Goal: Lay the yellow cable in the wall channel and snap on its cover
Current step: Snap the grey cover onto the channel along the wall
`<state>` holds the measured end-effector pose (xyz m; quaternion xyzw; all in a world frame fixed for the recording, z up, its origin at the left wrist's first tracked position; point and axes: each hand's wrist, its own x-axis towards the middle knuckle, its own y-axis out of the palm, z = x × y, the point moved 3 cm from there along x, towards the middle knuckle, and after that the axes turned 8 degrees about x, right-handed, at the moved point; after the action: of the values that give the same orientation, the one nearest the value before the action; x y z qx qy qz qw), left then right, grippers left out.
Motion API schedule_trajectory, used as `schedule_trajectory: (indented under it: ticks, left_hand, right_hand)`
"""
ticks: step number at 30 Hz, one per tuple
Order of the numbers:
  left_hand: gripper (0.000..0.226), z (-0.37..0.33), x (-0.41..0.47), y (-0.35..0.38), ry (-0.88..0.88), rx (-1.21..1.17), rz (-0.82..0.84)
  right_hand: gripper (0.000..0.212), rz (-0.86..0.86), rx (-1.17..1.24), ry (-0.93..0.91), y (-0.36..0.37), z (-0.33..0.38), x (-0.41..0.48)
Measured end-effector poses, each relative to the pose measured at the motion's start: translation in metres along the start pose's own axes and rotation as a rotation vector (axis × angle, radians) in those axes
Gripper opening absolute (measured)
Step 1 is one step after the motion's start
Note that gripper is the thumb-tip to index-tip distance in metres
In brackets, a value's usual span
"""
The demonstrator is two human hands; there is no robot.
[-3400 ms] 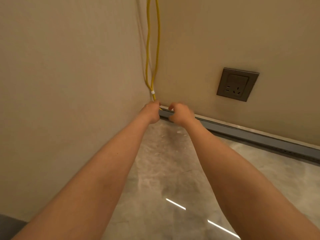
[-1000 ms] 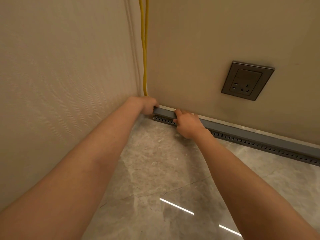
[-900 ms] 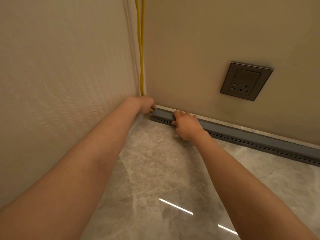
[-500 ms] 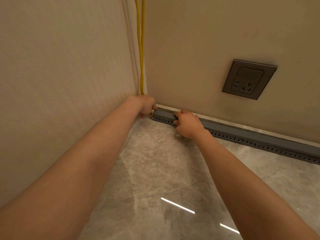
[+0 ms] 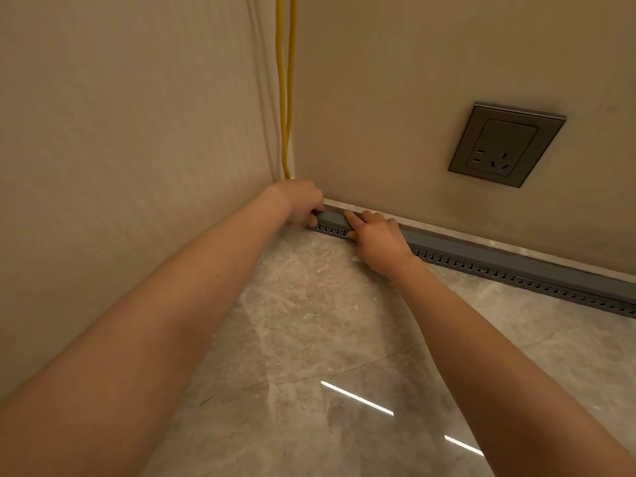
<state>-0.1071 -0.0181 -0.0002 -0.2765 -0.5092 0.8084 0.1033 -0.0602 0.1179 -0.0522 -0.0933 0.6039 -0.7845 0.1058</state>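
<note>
Pressing hands at cover corner end

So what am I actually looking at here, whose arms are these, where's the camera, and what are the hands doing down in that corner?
There is no machine here. A camera worn on a person's head looks down at their own two bare arms. The left hand is curled at the corner end of a grey channel cover that runs along the foot of the wall. The right hand rests flat on that cover, apparently pressing it. Two strands of yellow cable hang down the corner and disappear behind the left hand. A wall socket sits above, and the floor is polished stone.
</note>
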Motion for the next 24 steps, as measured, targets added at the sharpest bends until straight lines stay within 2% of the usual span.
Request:
schedule_trajectory:
  ticks: [4, 7, 13, 19, 24]
  left_hand:
    - [0.032, -0.014, -0.002, -0.001, 0.033, 0.226, -0.016]
    - [0.032, -0.015, -0.003, -0.003, 0.059, 0.303, -0.020]
    - [0.030, -0.018, -0.004, 0.002, 0.059, 0.376, -0.042]
    - [0.028, -0.013, 0.000, -0.002, 0.050, 0.282, 0.020]
    - [0.020, -0.009, 0.004, -0.008, 0.020, 0.132, 0.048]
  right_hand:
    - [0.049, 0.023, -0.012, -0.005, 0.001, 0.001, -0.001]
    - [0.047, 0.025, -0.001, 0.022, -0.001, 0.003, -0.001]
    - [0.050, 0.149, 0.099, 0.161, -0.003, 0.022, 0.016]
    - [0.044, 0.124, 0.171, 0.194, -0.001, 0.020, 0.024]
    - [0.042, 0.030, 0.025, 0.117, 0.009, 0.024, 0.017]
